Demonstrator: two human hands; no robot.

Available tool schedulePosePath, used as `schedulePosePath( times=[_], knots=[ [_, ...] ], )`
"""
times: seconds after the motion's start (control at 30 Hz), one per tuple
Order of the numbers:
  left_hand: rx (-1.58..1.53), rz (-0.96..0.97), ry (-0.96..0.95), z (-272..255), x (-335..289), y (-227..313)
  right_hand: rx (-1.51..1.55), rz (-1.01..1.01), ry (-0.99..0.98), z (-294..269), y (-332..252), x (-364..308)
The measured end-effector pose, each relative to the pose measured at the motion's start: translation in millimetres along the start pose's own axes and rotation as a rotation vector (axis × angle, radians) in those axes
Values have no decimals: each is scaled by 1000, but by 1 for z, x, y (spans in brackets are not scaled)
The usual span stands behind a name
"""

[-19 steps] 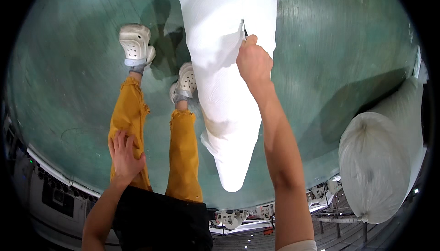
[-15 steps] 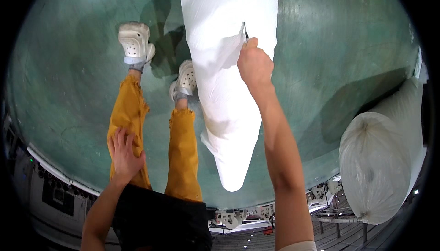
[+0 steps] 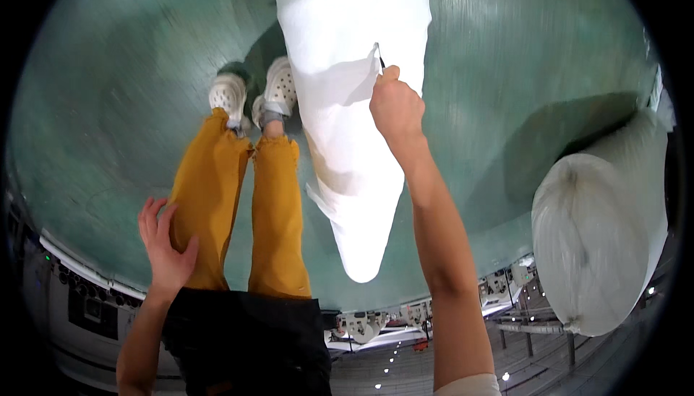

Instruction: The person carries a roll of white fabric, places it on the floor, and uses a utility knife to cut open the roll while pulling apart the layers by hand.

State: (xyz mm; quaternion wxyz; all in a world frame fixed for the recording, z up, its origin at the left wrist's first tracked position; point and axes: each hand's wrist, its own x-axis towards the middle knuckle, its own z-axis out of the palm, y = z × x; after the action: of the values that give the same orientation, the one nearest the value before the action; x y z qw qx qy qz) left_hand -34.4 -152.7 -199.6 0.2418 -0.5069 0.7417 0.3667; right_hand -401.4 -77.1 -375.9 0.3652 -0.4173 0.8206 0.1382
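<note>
A long white wrapped bundle [image 3: 354, 143] lies on the floor ahead of me, tapering to a rounded near end. Over its upper part, my right hand [image 3: 398, 105] is closed around a thin dark blade-like tool [image 3: 380, 58]. The tool's tip meets the white cover, where a crease and a soft shadow show. Most of its handle is hidden in my fist. My left hand [image 3: 168, 248] is off the bundle, fingers apart and holding nothing, beside my yellow trouser leg [image 3: 206, 201].
Green smooth floor [image 3: 470, 107] surrounds the bundle. A large roll in translucent plastic [image 3: 589, 244], tied at its end, lies at the right. My pale clogs [image 3: 278, 85] are close to the bundle's left side. Machinery [image 3: 361, 326] shows along the lower rim.
My left foot has stepped in beside the right one. My left hand has come away from my thigh toward the left. The right hand keeps its grip, the tool still at the cover.
</note>
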Motion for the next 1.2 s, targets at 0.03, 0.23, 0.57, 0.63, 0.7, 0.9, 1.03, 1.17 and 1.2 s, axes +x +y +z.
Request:
schedulePosePath(
  times=[0.03,0.23,0.57,0.63,0.7,0.9,1.03,1.17,1.2],
  knots=[
    [22,23,-4,11,-5,-8,-3,8,-11,7,1,-6],
    [126,75,14,58,-22,-47,-48,-23,113,36,2,-14],
    [87,-67,-21,131,-124,-93,-77,17,136,79,16,-63],
    [47,-91,-22,155,-142,-87,-92,15,113,81,20,-69],
    [9,-115,-25,182,-162,-84,-61,19,126,94,24,-82],
    [-65,-186,-19,238,-199,-64,-105,-11,85,121,44,-111],
    [-102,-156,42,260,-226,-59,-147,19,98,151,63,-136],
    [-69,-152,-36,313,-242,-62,-43,-18,175,164,70,-147],
    [-68,-138,-32,321,-245,-64,-33,-41,218,171,71,-149]
  ],
)
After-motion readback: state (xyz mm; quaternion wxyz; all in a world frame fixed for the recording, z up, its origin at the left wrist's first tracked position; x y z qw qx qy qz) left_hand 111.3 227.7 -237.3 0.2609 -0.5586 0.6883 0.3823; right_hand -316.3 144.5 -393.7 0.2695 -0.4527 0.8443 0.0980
